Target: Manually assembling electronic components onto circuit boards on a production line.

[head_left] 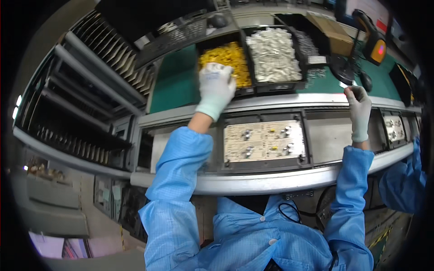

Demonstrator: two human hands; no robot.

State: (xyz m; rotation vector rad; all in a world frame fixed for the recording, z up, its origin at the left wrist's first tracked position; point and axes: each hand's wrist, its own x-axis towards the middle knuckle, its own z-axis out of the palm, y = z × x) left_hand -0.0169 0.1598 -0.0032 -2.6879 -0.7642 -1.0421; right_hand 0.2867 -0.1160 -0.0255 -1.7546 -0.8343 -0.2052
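My left hand, in a white glove, reaches over the front of a black bin of small yellow components. Its fingers are curled down at the parts, and whatever they hold is hidden. Off to the right, above the conveyor's far rail, my right hand is gloved too, with a fingertip showing bare. Thumb and finger come together in a pinch; a small pale spot lies by the tips, too small to name. Between my arms, a pale circuit board with cylindrical and yellow components sits in a black carrier frame.
A bin of whitish parts and one of grey parts stand right of the yellow ones. A barcode scanner on a stand is at far right. Another board lies along the conveyor, near a co-worker's blue sleeve. Slotted racks stand left.
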